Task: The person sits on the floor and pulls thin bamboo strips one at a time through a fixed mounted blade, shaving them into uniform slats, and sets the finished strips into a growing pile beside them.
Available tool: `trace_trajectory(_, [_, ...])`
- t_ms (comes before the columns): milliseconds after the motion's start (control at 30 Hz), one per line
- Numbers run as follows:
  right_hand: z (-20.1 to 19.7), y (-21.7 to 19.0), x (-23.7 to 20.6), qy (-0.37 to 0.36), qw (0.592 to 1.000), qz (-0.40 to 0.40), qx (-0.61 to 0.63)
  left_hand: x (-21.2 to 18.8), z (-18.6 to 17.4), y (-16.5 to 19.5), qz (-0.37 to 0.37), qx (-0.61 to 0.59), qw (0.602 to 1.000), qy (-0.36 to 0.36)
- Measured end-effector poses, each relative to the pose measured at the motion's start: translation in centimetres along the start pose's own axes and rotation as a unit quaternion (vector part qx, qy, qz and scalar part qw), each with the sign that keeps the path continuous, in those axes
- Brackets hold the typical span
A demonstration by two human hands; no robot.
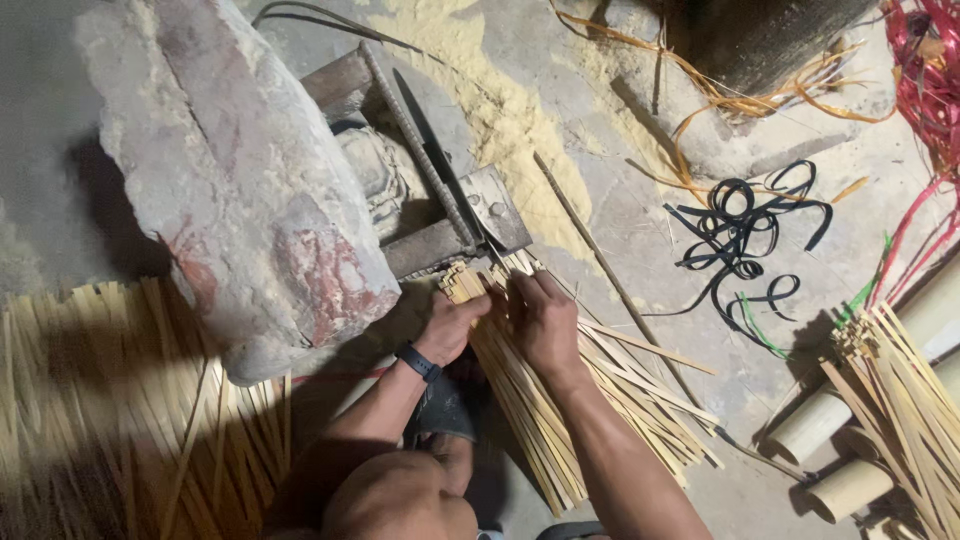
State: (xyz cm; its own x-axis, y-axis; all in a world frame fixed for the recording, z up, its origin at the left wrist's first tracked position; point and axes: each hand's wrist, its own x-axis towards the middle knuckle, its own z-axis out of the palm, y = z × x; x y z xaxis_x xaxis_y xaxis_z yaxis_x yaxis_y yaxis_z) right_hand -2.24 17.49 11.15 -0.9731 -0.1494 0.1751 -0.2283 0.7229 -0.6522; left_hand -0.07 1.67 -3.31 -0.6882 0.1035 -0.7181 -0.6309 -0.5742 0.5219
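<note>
Both hands, left hand (452, 325) and right hand (541, 318), grip the bamboo strip bundle (530, 400), feeding its ends at the blade (455, 190); next likely needs steady pushing.

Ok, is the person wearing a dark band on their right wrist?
No, the dark band sits on the left wrist, just behind the left hand; the right hand has a bare wrist.

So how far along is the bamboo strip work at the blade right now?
Looks done: a spread of cut strips lies on the floor at left. In hand: the left hand and right hand press a bundle of bamboo strips against the blade by the big stone. Probably left: another strip bundle and bamboo tubes at right.
</note>
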Motion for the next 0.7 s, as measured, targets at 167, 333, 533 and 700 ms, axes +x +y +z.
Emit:
trace_trajectory(167, [-1.9, 0.2, -0.9, -0.049, 0.999, 0.022, 0.004, -1.5, 1.4, 1.5, 0.087, 0.003, 0.994, -0.069])
trace_trajectory(333, [-4.4, 1.4, -5.5, -0.027, 0.997, -0.045, -0.062, -3.1, 2.7, 3.3, 0.061, 0.025, 0.994, -0.09])
trace_trajectory(533, [-2.3, 2.1, -4.7, -0.071, 0.996, 0.058, 0.005, -3.1, 2.5, 3.4, 0.093, -0.002, 0.982, -0.164])
trace_trajectory(700, [0.0, 0.4, -0.2, -0.041, 0.999, 0.026, 0.011, -1.0, 1.0, 1.1, 0.128, 0.054, 0.986, -0.092])
